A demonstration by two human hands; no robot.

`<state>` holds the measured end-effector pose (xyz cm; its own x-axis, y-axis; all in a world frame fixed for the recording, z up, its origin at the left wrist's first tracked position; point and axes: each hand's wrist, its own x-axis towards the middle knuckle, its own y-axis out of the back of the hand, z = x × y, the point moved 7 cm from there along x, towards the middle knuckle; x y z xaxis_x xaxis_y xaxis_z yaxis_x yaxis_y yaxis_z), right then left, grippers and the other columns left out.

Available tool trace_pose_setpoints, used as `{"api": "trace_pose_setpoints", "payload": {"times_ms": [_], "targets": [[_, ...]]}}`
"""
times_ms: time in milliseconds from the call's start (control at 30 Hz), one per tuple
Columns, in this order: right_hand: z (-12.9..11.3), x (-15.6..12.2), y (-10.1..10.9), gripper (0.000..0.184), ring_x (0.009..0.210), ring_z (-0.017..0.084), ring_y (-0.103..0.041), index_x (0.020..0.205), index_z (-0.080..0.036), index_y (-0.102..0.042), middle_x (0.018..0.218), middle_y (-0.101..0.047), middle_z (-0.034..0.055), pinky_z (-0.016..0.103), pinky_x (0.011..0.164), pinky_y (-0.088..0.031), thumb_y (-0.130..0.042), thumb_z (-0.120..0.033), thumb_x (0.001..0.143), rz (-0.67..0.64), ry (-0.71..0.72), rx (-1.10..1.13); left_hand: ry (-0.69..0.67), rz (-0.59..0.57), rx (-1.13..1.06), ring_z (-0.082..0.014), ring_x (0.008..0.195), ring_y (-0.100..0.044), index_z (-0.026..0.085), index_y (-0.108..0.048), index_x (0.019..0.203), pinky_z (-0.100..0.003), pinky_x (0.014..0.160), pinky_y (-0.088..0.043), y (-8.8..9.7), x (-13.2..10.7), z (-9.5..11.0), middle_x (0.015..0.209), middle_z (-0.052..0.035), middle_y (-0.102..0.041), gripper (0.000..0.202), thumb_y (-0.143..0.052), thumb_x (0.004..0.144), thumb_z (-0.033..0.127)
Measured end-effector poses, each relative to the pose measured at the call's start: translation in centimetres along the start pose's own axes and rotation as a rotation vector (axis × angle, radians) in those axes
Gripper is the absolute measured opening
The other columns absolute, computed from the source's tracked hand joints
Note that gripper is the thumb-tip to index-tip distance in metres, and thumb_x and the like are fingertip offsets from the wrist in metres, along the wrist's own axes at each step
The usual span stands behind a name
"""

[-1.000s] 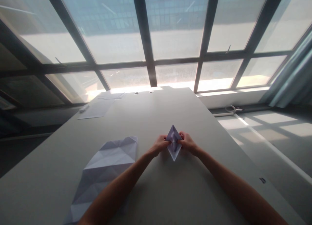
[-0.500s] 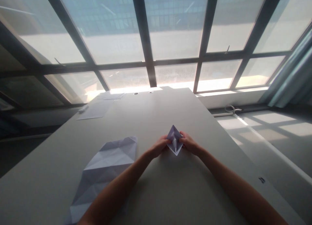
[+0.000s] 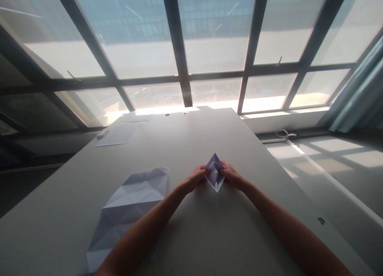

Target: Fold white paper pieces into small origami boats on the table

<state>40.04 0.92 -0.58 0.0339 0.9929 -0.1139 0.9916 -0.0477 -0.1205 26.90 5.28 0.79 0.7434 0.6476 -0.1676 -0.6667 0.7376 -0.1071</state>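
Observation:
A small folded paper (image 3: 214, 176), white and diamond-shaped with a pocket in its middle, is held just over the table by both hands. My left hand (image 3: 196, 178) pinches its left corner, thumb on the near face. At the opposite corner, my right hand (image 3: 232, 175) grips it the same way. The fingers behind the paper are mostly hidden. Left of my left forearm lies a larger creased sheet of paper (image 3: 136, 190), unfolded and crossed by fold lines. The forearm covers part of its right side.
The white table (image 3: 185, 142) reaches toward a large framed window. At its far left lie flat paper sheets (image 3: 115, 135) beside a small white object (image 3: 102, 133). A small dark mark (image 3: 321, 220) is near the right edge. A coiled cable (image 3: 282, 134) sits beyond.
The folded paper has tilted slightly and its middle pocket looks a little wider. Both hands keep their hold in nearly the same place.

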Motion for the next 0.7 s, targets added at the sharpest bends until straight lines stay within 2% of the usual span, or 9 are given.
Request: {"api": "trace_pose_setpoints", "payload": {"times_ms": [167, 300, 467, 600, 700], "targets": [[0.7, 0.4, 0.4, 0.034, 0.048, 0.01, -0.046, 0.098, -0.021, -0.054, 0.064, -0.056, -0.0055, 0.02, 0.045, -0.031, -0.057, -0.025, 0.065, 0.035, -0.011, 0.0, 0.051, 0.04, 0.046, -0.0115, 0.052, -0.047, 0.013, -0.065, 0.079, -0.022, 0.049, -0.029, 0.4, 0.2, -0.2, 0.061, -0.0003, -0.057, 0.019, -0.065, 0.07, 0.03], [0.5, 0.6, 0.5, 0.031, 0.052, 0.012, -0.052, 0.095, -0.02, -0.055, 0.068, -0.061, -0.0029, 0.021, 0.046, -0.034, -0.057, -0.024, 0.065, 0.073, 0.037, -0.104, 0.016, 0.06, 0.105, -0.0148, 0.057, -0.053, 0.013, -0.065, 0.079, -0.023, 0.053, -0.035, 0.6, 0.0, 0.6, 0.062, -0.001, -0.059, 0.023, -0.07, 0.067, 0.033], [-0.2, 0.3, 0.5, 0.029, 0.056, 0.014, -0.056, 0.095, -0.018, -0.055, 0.071, -0.065, 0.0002, 0.022, 0.049, -0.038, -0.057, -0.022, 0.067, 0.099, 0.077, -0.194, -0.018, 0.089, 0.202, -0.0138, 0.058, -0.054, 0.011, -0.066, 0.081, -0.022, 0.053, -0.037, 0.8, 0.1, 0.7, 0.066, -0.0021, -0.062, 0.02, -0.068, 0.069, 0.027], [-0.2, 0.3, 0.7, 0.032, 0.057, 0.014, -0.058, 0.098, -0.018, -0.055, 0.08, -0.067, 0.0028, 0.023, 0.048, -0.039, -0.057, -0.02, 0.067, 0.099, 0.071, -0.225, -0.031, 0.215, 0.275, -0.0125, 0.056, -0.054, 0.011, -0.067, 0.087, -0.021, 0.051, -0.038, 2.0, 0.5, 0.2, 0.073, -0.0032, -0.065, 0.022, -0.066, 0.071, 0.026], [-0.1, 0.5, 1.6, 0.034, 0.06, 0.015, -0.059, 0.102, -0.018, -0.057, 0.087, -0.067, 0.005, 0.024, 0.051, -0.043, -0.057, -0.02, 0.068, 0.165, 0.08, -0.32, -0.054, 0.317, 0.34, -0.0107, 0.055, -0.054, 0.014, -0.068, 0.094, -0.02, 0.049, -0.039, 3.0, 0.5, 0.0, 0.086, -0.0047, -0.067, 0.025, -0.068, 0.072, 0.026]]}}
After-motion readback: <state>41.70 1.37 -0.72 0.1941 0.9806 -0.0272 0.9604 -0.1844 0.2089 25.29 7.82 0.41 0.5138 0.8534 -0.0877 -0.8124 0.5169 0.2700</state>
